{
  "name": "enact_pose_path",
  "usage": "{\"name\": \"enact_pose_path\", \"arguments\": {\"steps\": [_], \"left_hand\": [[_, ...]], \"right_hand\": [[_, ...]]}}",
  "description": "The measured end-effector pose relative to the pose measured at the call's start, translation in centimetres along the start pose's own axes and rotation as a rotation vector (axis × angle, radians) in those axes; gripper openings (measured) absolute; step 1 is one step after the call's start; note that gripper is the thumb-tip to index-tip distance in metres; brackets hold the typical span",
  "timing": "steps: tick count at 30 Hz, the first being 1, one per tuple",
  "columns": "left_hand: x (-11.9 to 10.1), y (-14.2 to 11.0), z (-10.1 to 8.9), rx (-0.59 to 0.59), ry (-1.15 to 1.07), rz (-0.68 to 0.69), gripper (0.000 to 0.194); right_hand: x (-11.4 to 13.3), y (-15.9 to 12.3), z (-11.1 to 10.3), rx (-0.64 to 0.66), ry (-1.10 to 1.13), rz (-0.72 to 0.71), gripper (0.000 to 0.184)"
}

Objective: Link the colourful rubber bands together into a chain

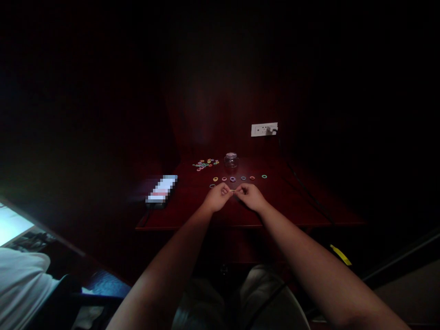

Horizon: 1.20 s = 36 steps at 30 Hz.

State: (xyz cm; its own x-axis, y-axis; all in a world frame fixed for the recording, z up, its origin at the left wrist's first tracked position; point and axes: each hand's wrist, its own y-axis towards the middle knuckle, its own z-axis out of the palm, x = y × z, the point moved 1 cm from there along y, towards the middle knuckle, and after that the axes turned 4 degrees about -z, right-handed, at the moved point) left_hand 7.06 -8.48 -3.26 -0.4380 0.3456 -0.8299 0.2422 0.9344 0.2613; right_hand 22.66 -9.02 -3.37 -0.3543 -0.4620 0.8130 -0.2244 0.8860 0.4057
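Note:
My left hand and my right hand meet over the desk, fingertips pinched. A thin yellow-green hair tie is held between them, partly hidden by the fingers. Just beyond, small ring-shaped hair ties lie in a spaced row, among them a yellow one, a purple one, a blue one, a red one and a green one. Close to my left hand lies another ring, its colour unclear. Farther back is a loose scatter of mixed hair ties.
A small clear lidded jar stands behind the row. To the left lies a phone with a lit, blurred screen. A wall socket holds a plug, its dark cable trailing along the right side. A person's white sleeve shows at lower left.

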Motion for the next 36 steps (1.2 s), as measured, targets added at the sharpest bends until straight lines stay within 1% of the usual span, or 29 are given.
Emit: {"name": "enact_pose_path", "arguments": {"steps": [6,13,18,23,30,36], "left_hand": [[0.18,0.08,-0.04,0.008,-0.017,0.019,0.010],[-0.11,0.00,0.04,0.006,-0.055,0.022,0.007],[-0.02,-0.05,0.15,0.002,-0.067,0.015,0.013],[0.18,0.03,0.14,-0.004,-0.057,0.010,0.014],[0.17,0.02,0.29,0.022,-0.048,0.009,0.011],[-0.05,-0.16,0.03,0.006,0.025,0.005,0.006]], "right_hand": [[-0.20,0.06,-0.01,0.007,-0.010,-0.010,0.020],[-0.38,0.08,0.00,0.007,-0.018,-0.017,0.016],[-0.33,0.07,0.00,0.006,-0.017,-0.014,0.015],[-0.35,0.08,0.04,0.011,-0.017,-0.010,0.015],[-0.48,0.08,0.04,0.027,-0.039,-0.020,0.015],[-0.42,-0.06,0.17,0.063,-0.065,-0.038,0.015]]}}
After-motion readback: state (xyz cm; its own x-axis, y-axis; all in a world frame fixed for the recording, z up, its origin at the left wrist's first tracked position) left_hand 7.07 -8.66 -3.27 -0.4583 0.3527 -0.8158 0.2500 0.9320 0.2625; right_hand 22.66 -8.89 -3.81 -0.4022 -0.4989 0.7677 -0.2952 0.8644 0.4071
